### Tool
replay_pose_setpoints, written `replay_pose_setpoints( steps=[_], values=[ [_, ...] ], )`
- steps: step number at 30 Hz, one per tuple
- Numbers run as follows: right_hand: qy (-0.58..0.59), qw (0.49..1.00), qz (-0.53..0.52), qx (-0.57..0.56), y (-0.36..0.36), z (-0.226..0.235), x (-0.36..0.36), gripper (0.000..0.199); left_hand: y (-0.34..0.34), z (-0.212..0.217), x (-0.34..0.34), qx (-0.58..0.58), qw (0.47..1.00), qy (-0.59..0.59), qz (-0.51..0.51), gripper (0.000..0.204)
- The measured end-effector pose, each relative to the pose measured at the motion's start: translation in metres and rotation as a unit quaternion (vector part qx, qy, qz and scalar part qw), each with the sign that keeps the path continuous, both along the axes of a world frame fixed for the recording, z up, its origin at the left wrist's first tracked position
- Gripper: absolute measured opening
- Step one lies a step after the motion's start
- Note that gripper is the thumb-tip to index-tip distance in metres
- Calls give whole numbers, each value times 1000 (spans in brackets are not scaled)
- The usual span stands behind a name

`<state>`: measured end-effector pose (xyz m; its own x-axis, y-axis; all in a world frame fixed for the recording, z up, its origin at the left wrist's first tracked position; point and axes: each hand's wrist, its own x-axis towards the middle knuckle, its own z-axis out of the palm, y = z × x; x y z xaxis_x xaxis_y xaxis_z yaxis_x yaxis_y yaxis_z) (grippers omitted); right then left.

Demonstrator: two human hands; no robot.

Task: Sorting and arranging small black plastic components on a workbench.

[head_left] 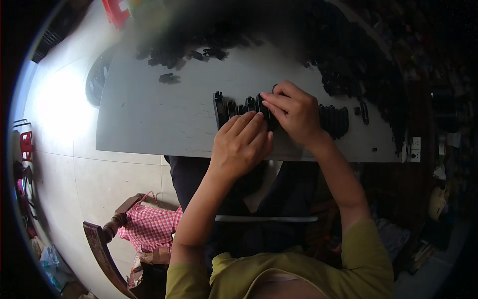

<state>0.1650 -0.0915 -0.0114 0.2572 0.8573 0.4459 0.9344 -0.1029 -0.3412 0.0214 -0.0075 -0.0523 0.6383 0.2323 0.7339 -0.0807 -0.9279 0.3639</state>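
A row of small black plastic parts [219,110] stands side by side near the table's front edge. My left hand [242,143] is closed against the near side of this row, fingertips pressed on the parts. From the right, my right hand [298,110] pinches a black part [260,103] at the row's right end, thumb and fingers together. What lies under my palms is hidden. Just beyond my right wrist, more black parts [334,121] are lined up in a tight row.
The grey table [144,119] carries a large heap of black parts [343,60] along its far and right sides. One loose part [169,78] lies at the left; a small black piece [374,149] sits near the front right. A wooden chair with checked cloth [149,224] stands lower left.
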Motion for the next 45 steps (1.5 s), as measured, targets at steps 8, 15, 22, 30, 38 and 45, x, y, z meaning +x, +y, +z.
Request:
replay_pose_setpoints(
  steps=[8, 15, 22, 30, 38, 45],
  values=[
    [-35, 999, -9, 10, 4, -1, 4, 17, 0, 0, 1, -5, 1000, -3, -1, 17],
    [-78, 985, 0, -155, -1, 22, -9, 20, -2, -1, 0, -9, 1000, -4, -5, 15],
    [-93, 979, 43, -179, -2, 26, -7, 15, -1, 1, -1, -3, 1000, -19, -10, 13],
    [-59, 981, 31, -181, -3, 19, -4, 28, 20, 4, -21, -40, 998, -22, 31, 20],
    [44, 991, -124, -11, 26, -4, 79, 16, 17, 6, -19, -56, 997, -37, 28, 23],
    [-71, 915, -358, -172, 64, -14, 94, 23, 18, 3, -24, -22, 1000, -21, -4, 25]
  ],
)
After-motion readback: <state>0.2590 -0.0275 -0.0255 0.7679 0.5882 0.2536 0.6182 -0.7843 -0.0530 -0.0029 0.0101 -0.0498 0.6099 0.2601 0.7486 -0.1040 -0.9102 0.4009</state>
